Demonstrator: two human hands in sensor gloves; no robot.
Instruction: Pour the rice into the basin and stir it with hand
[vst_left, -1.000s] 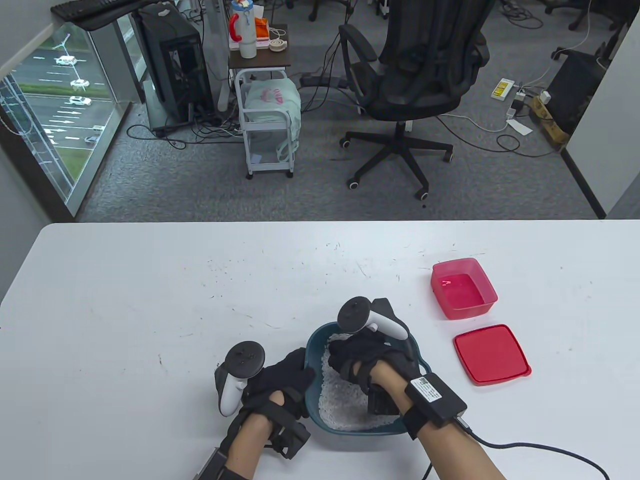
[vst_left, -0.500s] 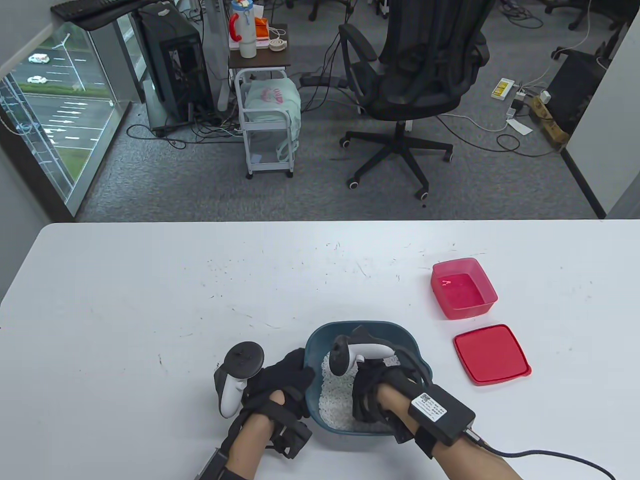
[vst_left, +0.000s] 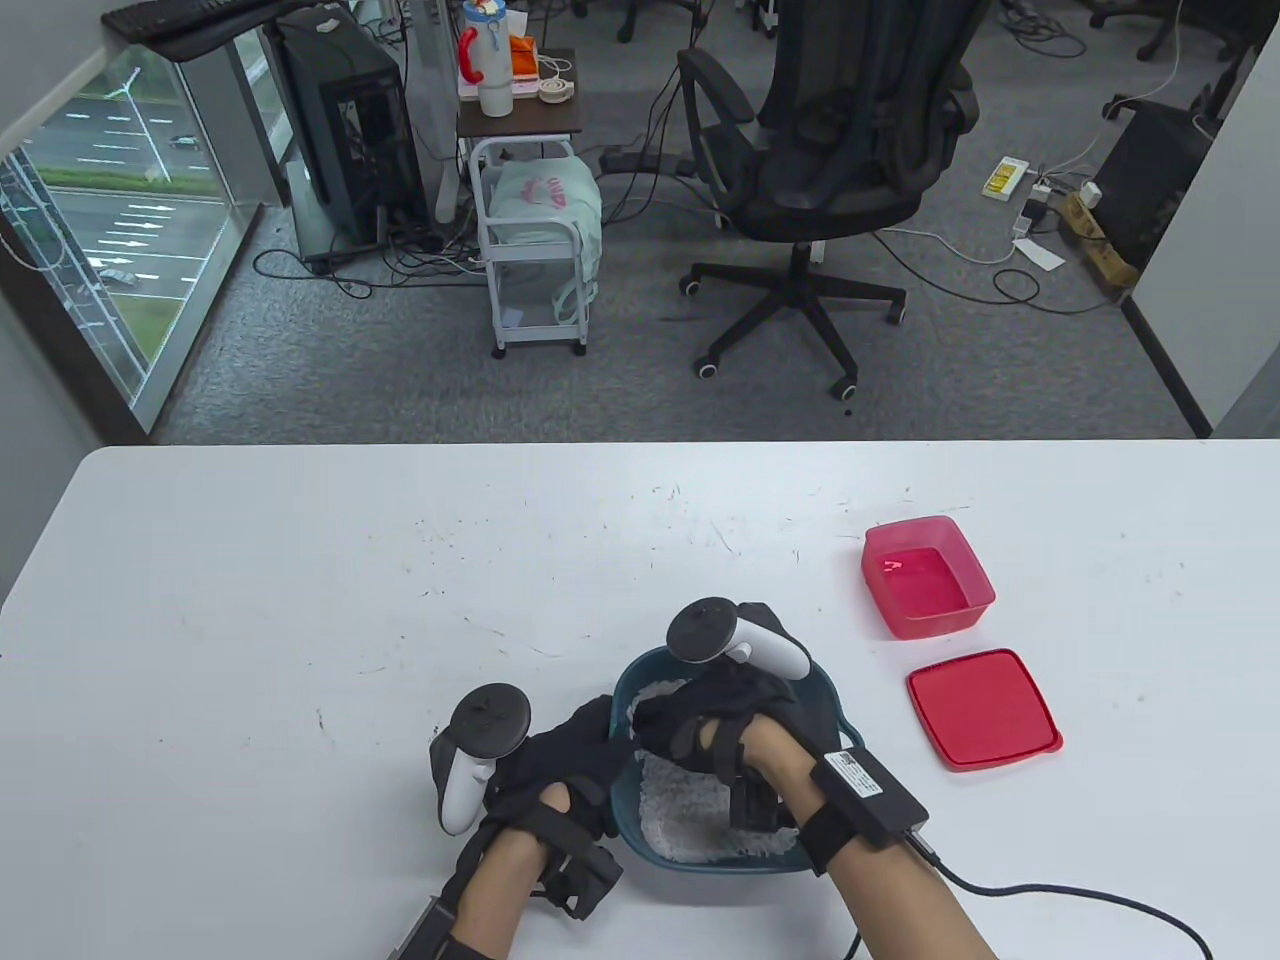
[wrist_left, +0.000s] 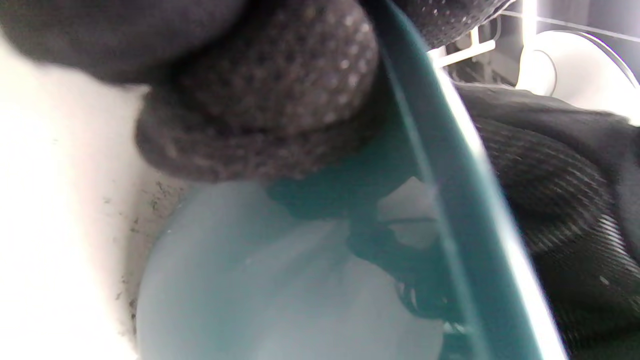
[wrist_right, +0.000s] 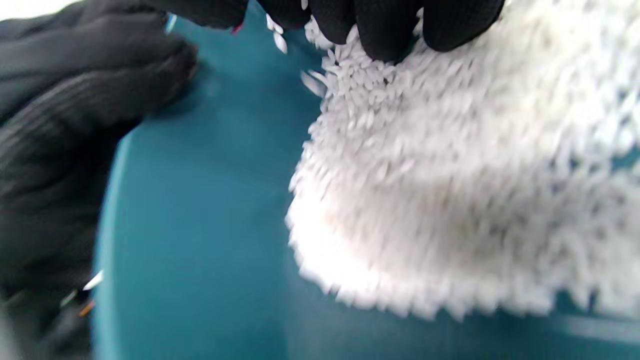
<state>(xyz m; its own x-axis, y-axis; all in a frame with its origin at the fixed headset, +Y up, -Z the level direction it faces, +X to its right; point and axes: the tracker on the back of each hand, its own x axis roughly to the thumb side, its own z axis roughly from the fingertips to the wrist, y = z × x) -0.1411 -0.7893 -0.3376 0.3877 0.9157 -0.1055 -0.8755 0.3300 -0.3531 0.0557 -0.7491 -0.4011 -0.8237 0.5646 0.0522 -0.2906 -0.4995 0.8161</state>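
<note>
A teal basin (vst_left: 622, 692) with white rice (vst_left: 680, 822) in it stands at the table's front edge. My left hand (vst_left: 572, 752) grips its left rim; the left wrist view shows gloved fingers (wrist_left: 260, 100) pressed on the basin wall (wrist_left: 440, 200). My right hand (vst_left: 700, 722) is inside the basin at its far left part. Its fingertips (wrist_right: 380, 30) dig into the rice (wrist_right: 450, 175), with loose grains falling beside them. The basin floor (wrist_right: 200, 225) shows bare to the left of the heap.
An empty pink container (vst_left: 927, 577) stands to the right of the basin, its red lid (vst_left: 983, 708) lying flat in front of it. A cable (vst_left: 1060, 895) trails from my right wrist across the table. An office chair (vst_left: 830, 150) stands beyond the far edge.
My right hand swept from the far side of the basin to the near side and back to the far left, pushing rice along. The left hand kept hold of the rim.
</note>
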